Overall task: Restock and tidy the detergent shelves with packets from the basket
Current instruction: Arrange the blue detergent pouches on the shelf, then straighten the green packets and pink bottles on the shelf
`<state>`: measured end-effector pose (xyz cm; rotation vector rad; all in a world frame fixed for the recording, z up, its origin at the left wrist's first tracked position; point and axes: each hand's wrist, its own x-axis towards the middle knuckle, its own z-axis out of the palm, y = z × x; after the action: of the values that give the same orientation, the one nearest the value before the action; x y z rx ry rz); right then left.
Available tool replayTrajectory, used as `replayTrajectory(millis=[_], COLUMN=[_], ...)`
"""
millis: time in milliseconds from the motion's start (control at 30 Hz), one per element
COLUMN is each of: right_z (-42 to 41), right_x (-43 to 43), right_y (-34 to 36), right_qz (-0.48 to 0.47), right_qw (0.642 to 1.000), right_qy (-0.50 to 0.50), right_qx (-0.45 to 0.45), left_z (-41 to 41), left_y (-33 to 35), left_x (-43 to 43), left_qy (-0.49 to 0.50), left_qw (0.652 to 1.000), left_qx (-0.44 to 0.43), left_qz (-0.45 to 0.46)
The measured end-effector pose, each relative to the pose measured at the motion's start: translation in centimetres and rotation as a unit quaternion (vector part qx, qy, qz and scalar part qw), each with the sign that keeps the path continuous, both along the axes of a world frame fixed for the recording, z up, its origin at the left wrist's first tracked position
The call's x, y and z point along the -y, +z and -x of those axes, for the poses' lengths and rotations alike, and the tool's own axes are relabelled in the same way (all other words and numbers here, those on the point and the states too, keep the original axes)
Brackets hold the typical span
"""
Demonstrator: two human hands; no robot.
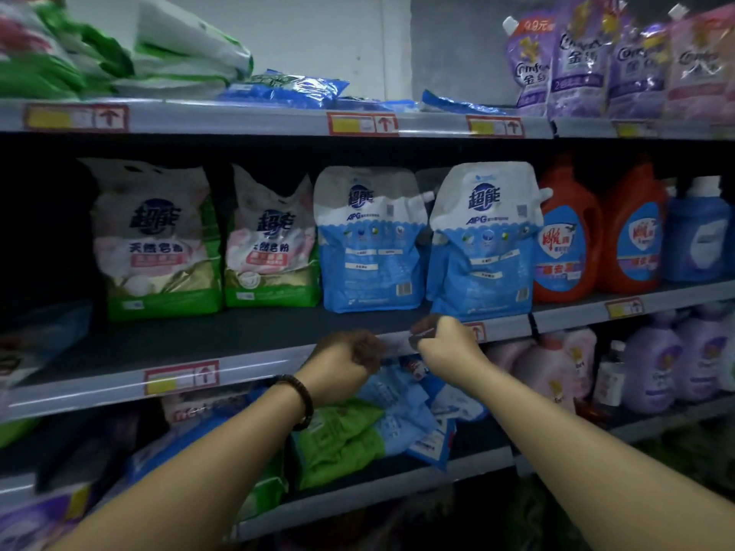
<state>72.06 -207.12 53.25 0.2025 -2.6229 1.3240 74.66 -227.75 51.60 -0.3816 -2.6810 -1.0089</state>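
My left hand (346, 361), with a dark bead bracelet on the wrist, is curled into a fist against the front rail of the middle shelf (238, 375). My right hand (441, 336) is just right of it and pinches a pale sliver of the label strip (397, 344) on that rail. Two blue-and-white spouted detergent pouches (372, 240) (483, 236) stand upright on the middle shelf right above my hands. Loose blue packets (401, 407) and green packets (338, 439) lie jumbled on the shelf below, partly behind my wrists. No basket is in view.
Two white-and-green powder bags (159, 240) stand left of the pouches, and red jugs (568, 240) stand to the right. The middle shelf has a bare stretch at its far left. The top shelf holds flat green and blue bags (286, 87) and purple softener pouches (584, 61). Pink and purple bottles (652, 367) stand lower right.
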Motion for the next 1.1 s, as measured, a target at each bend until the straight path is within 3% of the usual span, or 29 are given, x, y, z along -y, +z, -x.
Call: replayTrajectory(millis=[167,300,533,700,900,1100], right_z=[-1.3,-0.9,0.5,4.5,8.2,11.3], right_x=[5.2,8.2,11.2,13.1,15.4,16.9], right_y=[-5.7,-11.0,-19.1,-20.5,-22.5,-23.4], right_qz=[0.063,0.125,0.314,0.365,0.404,0.457], right_qw=[0.996,0.979,0.896,0.864,0.835,0.802], right_qy=[0.050,0.023,-0.029,-0.119,-0.115,-0.176], right_qx=[0.047,0.162,0.312,0.325,0.355,0.343], left_z=[-4.2,-5.6,-5.0,-3.2,-0.5,0.0], left_y=[-4.6,-9.2,-16.3,-19.3,-21.2,-22.3], left_x=[5.1,7.3,8.9,9.8,10.6,10.7], left_qy=[0.050,0.059,0.067,0.068,0.076,0.090], left_qw=[0.997,0.995,0.991,0.986,0.984,0.980], left_qx=[0.029,0.077,0.116,0.132,0.137,0.145], left_qz=[0.049,0.027,-0.020,-0.070,-0.087,-0.100])
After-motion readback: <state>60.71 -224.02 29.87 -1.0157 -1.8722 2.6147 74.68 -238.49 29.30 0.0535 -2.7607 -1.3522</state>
